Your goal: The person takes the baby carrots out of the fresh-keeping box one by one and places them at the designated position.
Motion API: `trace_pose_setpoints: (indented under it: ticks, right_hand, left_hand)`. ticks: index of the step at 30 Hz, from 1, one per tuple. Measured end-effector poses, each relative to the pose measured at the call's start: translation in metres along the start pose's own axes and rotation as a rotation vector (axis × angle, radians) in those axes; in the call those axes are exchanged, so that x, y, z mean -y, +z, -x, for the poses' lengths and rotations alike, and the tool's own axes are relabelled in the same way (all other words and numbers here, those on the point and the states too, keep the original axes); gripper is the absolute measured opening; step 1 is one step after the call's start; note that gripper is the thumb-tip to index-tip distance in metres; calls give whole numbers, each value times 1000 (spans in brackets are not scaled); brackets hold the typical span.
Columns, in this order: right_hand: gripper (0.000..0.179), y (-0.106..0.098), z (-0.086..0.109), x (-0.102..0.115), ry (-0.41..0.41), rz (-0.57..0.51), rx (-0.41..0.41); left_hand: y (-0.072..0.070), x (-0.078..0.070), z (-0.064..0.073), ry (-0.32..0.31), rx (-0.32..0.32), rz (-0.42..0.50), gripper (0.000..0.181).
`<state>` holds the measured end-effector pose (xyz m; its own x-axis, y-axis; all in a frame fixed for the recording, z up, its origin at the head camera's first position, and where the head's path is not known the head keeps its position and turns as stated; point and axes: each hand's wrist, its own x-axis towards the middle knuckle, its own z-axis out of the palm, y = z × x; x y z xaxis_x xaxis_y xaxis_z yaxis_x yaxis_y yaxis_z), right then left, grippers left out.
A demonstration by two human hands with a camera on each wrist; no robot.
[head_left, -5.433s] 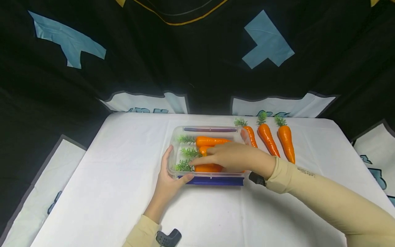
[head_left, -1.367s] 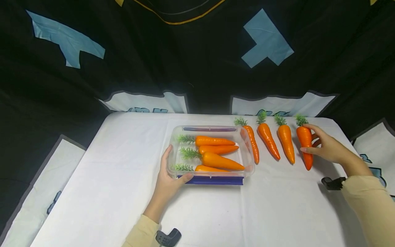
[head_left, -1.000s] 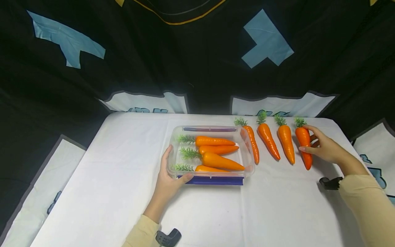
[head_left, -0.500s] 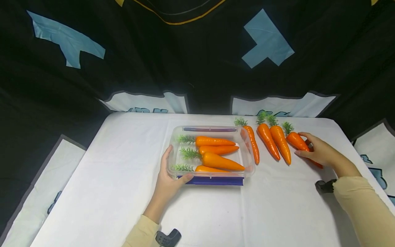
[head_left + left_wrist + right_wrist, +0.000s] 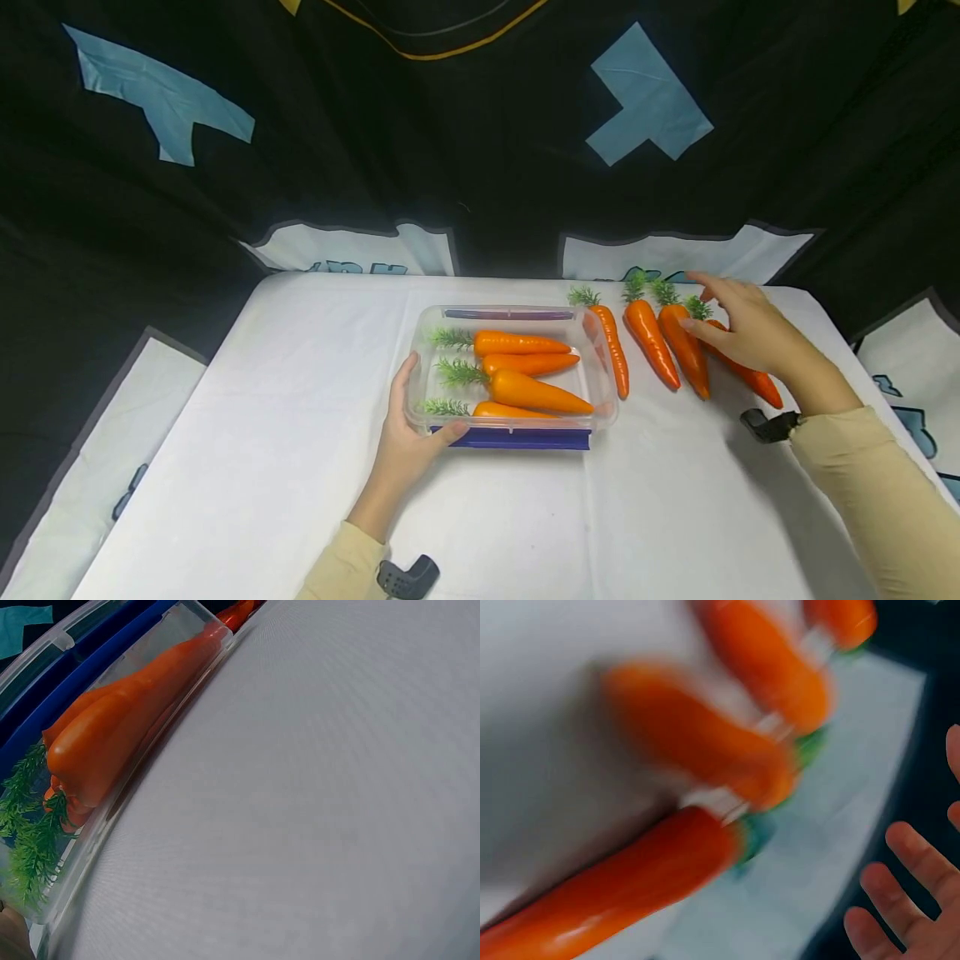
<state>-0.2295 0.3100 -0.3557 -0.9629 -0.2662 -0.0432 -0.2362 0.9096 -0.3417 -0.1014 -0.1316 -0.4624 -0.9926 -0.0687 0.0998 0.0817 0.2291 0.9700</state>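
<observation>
The left hand (image 5: 408, 442) grips the near left corner of the clear box (image 5: 600, 392), which holds four carrots and stands in the middle of the white table (image 5: 300, 467). The right hand (image 5: 750, 333) hovers with fingers spread and holds nothing, over the rightmost carrot (image 5: 753, 379) of four lying right of the box.

Staged recording booth, black drapes (image 5: 420, 150), white-clothed table (image 5: 300, 433)

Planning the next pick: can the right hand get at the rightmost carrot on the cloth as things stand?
Probably yes. The right hand is open and hovers right over the rightmost carrot, which lies loose on the cloth; the neighbouring carrot crowds only its leafy end.
</observation>
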Motion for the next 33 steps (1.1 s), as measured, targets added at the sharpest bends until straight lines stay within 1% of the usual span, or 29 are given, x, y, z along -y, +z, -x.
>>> trace_pose_setpoints:
  ticks: [4, 8, 13, 16, 19, 24, 29, 33]
  right_hand:
    - [80, -3, -4, 43, -102, 4, 47]
    - [77, 3, -6, 80, -226, 34, 75]
    - [74, 15, -8, 119, -411, 75, 111]
    - [73, 22, -8, 138, -498, 91, 148]
    - [73, 31, -9, 152, -564, 110, 189]
    - [78, 45, -10, 166, -651, 191, 262]
    - [84, 53, -10, 174, -741, 312, 244]
    - [86, 58, -9, 178, -804, 378, 223]
  left_hand:
    - [0, 0, 0, -3, 4, 2, 109]
    - [0, 1, -1, -6, 7, 4, 109]
    - [0, 2, 0, -9, 11, 10, 109]
    - [1, 2, 0, -10, 12, 12, 109]
    - [0, 2, -1, -7, 11, 6, 109]
    - [0, 3, 0, -7, 4, -4, 109]
    - [-1, 3, -1, -8, 3, -3, 110]
    - [-1, 3, -1, -11, 3, -3, 109]
